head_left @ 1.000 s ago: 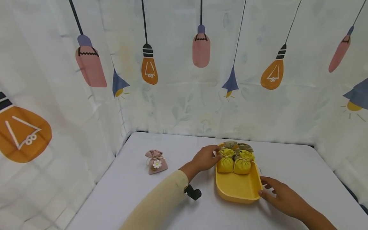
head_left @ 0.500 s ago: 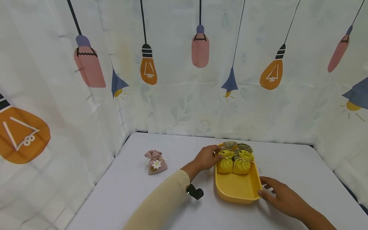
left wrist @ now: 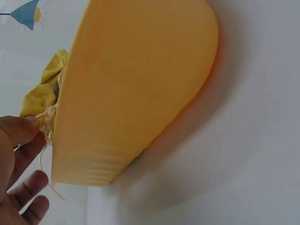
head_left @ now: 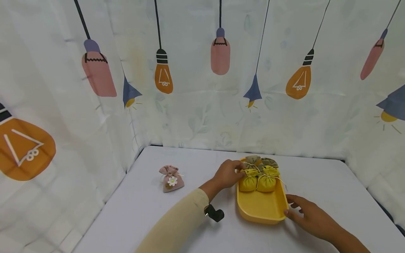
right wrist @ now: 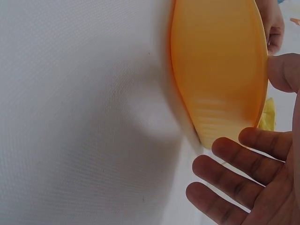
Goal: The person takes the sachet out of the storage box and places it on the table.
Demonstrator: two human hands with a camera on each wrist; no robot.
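Observation:
A yellow tray (head_left: 261,207) with rounded corners stands on the table, two yellow drawstring pouches side by side in its middle and two olive pouches (head_left: 269,162) behind them. With thumb and index finger, my left hand (head_left: 228,174) pinches the tied neck of the left yellow pouch (head_left: 248,183); its other fingers are spread, as the left wrist view shows. The right yellow pouch (head_left: 266,183) sits beside it. At the tray's right side, my right hand (head_left: 311,216) has its thumb against the rim and its fingers loosely extended along the wall.
A pink drawstring pouch (head_left: 173,181) with a white flower lies left of the tray on the white table (head_left: 126,225). A curtain (head_left: 190,116) printed with lamps hangs behind and to the left. The left sleeve (head_left: 177,221) crosses the front of the table.
The top of the left yellow pouch has dropped slightly under my left hand, and more of the olive pouch behind it shows. My right hand and the tray have stayed put.

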